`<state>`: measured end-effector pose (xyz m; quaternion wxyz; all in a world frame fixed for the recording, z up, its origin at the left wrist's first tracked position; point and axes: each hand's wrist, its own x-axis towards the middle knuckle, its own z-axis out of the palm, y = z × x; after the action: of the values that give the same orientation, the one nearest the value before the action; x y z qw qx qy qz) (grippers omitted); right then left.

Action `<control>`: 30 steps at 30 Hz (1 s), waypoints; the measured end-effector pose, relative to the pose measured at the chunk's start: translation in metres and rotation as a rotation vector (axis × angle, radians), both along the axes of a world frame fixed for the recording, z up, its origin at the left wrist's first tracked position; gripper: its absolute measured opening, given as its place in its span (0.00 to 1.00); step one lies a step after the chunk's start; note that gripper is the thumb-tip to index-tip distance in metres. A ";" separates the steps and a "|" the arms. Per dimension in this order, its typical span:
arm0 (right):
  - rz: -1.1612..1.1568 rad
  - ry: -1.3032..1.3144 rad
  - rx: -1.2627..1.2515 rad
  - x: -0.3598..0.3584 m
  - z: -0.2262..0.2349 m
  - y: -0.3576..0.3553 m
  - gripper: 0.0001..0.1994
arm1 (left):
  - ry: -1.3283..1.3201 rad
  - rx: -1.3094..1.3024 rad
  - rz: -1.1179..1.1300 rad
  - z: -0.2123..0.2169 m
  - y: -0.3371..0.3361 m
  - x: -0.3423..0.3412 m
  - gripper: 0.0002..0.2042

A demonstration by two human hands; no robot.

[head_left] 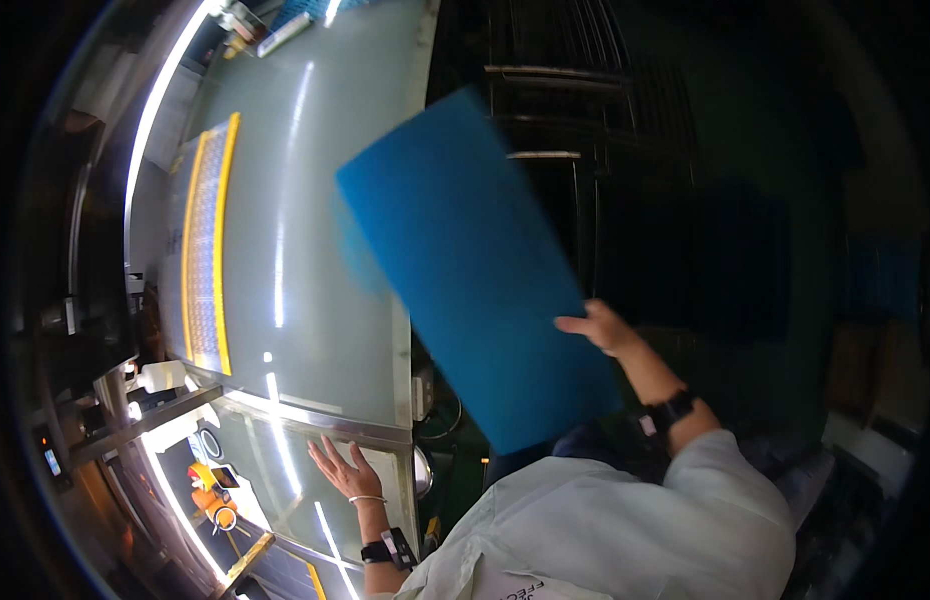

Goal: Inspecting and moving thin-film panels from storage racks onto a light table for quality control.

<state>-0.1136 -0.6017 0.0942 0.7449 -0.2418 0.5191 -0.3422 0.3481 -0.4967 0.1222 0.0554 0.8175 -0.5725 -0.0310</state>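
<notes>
From where I stand, the person's right hand [603, 330] is closed on the right edge of a plain blue sheet [475, 260], thumb lying over its upper face, and the sheet slants in front of the body, its far left corner reaching over the edge of the pale surface [335, 150]. The left hand [347, 472] is empty with fingers spread, over the nearer stretch, though I can't tell whether it touches; a yellow-edged panel [207, 250] lies along the far left.

Yellow-edged panel [208, 245] on grey worktop [330, 220], bright light strip [145, 130] at left, orange object [213, 497] lower left
</notes>
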 end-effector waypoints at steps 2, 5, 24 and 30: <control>-0.193 0.111 -0.019 -0.022 0.012 0.030 0.12 | -0.031 0.095 0.051 -0.003 0.001 0.005 0.26; -0.227 0.452 -0.193 -0.047 0.005 0.054 0.09 | -0.069 0.178 0.094 -0.017 0.003 0.009 0.31; 0.056 1.425 -0.224 0.088 -0.275 -0.037 0.18 | -0.028 0.024 -0.027 -0.031 -0.008 0.002 0.29; 0.056 1.391 -0.223 0.098 -0.281 -0.044 0.15 | -0.002 0.023 -0.028 -0.031 -0.009 0.004 0.30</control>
<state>-0.0151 -0.6452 -0.1864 0.2193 -0.4926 0.8304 -0.1402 0.3516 -0.5058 0.0912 0.0449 0.8098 -0.5837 -0.0378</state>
